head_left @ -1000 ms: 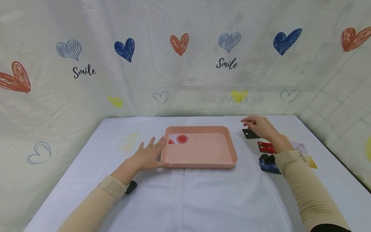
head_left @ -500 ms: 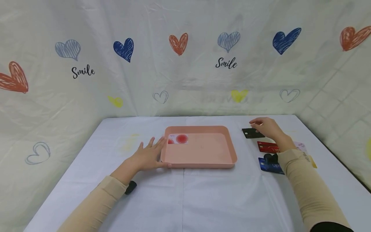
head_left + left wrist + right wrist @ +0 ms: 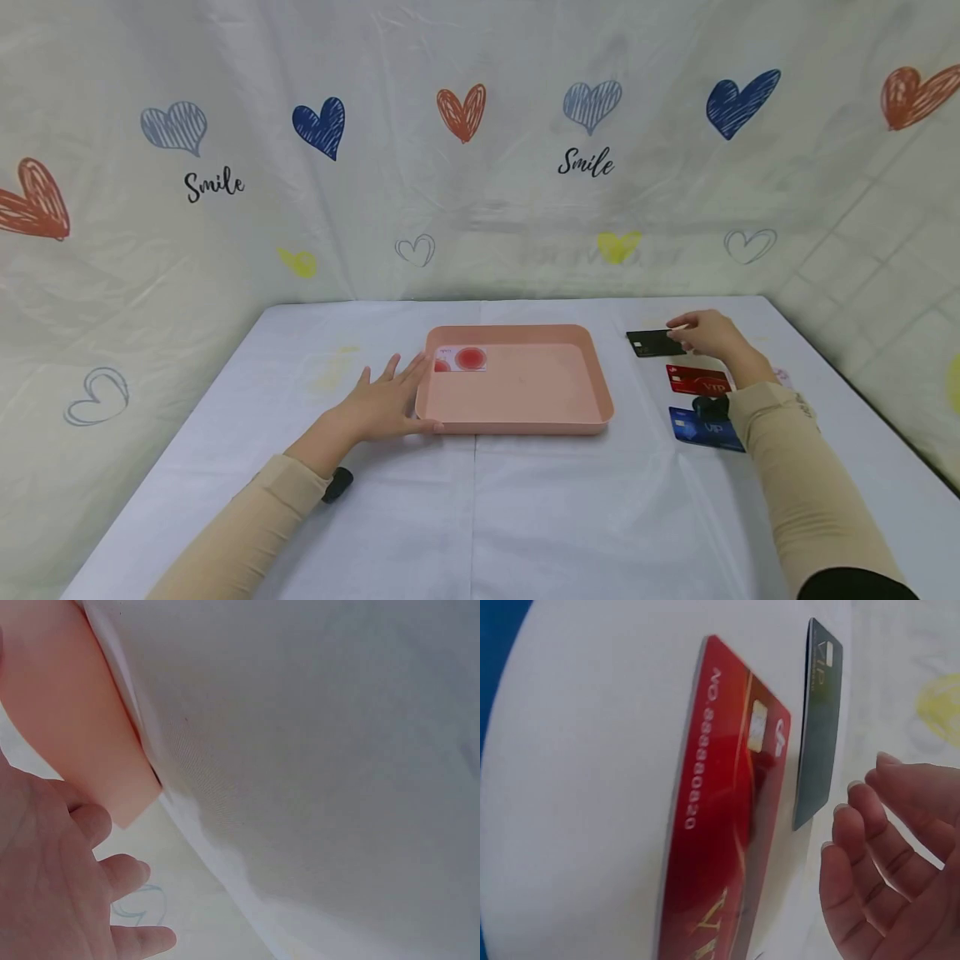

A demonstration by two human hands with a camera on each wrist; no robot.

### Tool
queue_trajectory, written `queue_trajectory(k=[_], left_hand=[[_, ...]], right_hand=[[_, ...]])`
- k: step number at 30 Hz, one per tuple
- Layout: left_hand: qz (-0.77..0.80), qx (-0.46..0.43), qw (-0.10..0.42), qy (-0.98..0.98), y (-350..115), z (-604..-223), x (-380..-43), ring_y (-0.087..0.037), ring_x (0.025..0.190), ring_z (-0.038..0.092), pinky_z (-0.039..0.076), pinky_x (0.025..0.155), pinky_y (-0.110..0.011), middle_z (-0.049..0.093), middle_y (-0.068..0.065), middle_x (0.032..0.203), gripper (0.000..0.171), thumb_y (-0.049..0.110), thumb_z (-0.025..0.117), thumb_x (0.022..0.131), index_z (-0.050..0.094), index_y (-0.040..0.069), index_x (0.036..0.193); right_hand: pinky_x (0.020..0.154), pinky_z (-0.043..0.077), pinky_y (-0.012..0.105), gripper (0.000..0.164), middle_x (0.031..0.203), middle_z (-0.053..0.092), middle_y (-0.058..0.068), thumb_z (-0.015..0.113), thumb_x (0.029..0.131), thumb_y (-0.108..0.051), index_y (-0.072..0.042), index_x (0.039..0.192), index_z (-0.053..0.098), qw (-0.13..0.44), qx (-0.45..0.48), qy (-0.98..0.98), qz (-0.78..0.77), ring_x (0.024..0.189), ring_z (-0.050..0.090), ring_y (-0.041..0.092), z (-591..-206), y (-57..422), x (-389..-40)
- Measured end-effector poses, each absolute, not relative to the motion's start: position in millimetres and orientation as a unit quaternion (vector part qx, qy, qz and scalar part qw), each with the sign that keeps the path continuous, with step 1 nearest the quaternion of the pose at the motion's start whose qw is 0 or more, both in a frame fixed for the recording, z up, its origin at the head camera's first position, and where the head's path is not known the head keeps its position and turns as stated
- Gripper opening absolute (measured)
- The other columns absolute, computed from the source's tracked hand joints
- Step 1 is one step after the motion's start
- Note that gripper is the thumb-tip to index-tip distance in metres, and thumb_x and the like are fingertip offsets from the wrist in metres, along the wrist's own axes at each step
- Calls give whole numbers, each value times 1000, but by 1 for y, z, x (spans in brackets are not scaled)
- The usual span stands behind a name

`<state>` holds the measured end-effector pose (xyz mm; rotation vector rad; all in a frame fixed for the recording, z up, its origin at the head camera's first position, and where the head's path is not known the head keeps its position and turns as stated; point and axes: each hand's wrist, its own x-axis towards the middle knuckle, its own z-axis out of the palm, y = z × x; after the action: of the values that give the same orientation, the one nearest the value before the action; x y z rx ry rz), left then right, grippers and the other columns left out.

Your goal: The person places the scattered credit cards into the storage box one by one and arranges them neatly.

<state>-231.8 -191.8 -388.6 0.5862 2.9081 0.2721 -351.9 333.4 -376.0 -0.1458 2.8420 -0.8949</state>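
Note:
A pink rectangular tray (image 3: 540, 392) lies on the table, with a white card with red circles (image 3: 462, 359) in its upper left corner. My left hand (image 3: 378, 408) rests against the tray's left side, fingers spread and thumb at the front corner; the left wrist view shows the fingers beside the tray wall (image 3: 82, 727). On the right, my right hand (image 3: 708, 335) is over the right end of a black VIP card (image 3: 649, 343). In the right wrist view its fingers are loosely bent, with nothing visible between them, beside the black card (image 3: 821, 735).
Nearer than the black card lie a red VIP card (image 3: 693, 381) and a blue VIP card (image 3: 701, 428). Part of a pale pink patterned card (image 3: 782, 377) shows beyond the right wrist. A white sheet with printed hearts (image 3: 465, 200) hangs behind the table.
My right hand has moved to the right along the black card, uncovering more of the black, red and blue cards. The left hand and tray have stayed in place.

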Motion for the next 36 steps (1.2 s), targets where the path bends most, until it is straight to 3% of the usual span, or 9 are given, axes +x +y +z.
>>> queue_trajectory(k=[5,12,19,23,25,27,36], left_hand=[[90,197,83,973,-191,-387,-231,-43,154,10,10,113,-77,13,-5,171,114,77,62,85,11,15,166],[88,199,84,972,-190,-384,-231,-44,154,10,10,112,-77,13,-6,171,113,75,62,86,10,15,166],[88,198,85,973,-190,-383,-232,-44,154,9,9,112,-77,12,-6,171,113,75,62,86,9,16,167],[87,197,85,973,-191,-383,-231,-43,154,9,9,113,-77,12,-5,171,114,76,62,86,9,17,167],[87,197,86,973,-191,-383,-231,-43,154,9,8,113,-77,12,-5,171,113,76,62,86,9,17,167],[87,197,89,973,-191,-384,-231,-44,154,8,8,113,-77,12,-5,171,114,76,62,86,10,16,167],[89,194,91,973,-189,-386,-230,-44,154,9,9,112,-77,13,-7,171,113,75,63,86,12,15,166]], right_hand=[[78,52,37,54,89,62,17,61,101,-17,16,140,44,121,-38,945,-303,80,58,26,-384,344,-361],[73,49,33,60,92,61,19,60,102,-23,18,141,39,136,-38,945,-294,76,57,23,-390,355,-369],[68,48,32,65,78,57,12,62,100,-21,20,143,34,154,-32,938,-310,66,54,19,-390,354,-373],[88,52,49,74,102,61,33,68,97,-26,20,144,34,163,-36,941,-294,88,60,36,-391,352,-375],[102,44,60,78,127,51,42,70,95,-28,18,145,34,168,-32,943,-287,108,54,46,-391,352,-375],[108,37,64,80,140,40,45,72,95,-30,17,147,33,175,-28,943,-283,119,47,51,-393,352,-376],[106,41,61,81,137,43,45,74,93,-29,15,147,33,169,-12,941,-292,116,50,49,-396,352,-374]])
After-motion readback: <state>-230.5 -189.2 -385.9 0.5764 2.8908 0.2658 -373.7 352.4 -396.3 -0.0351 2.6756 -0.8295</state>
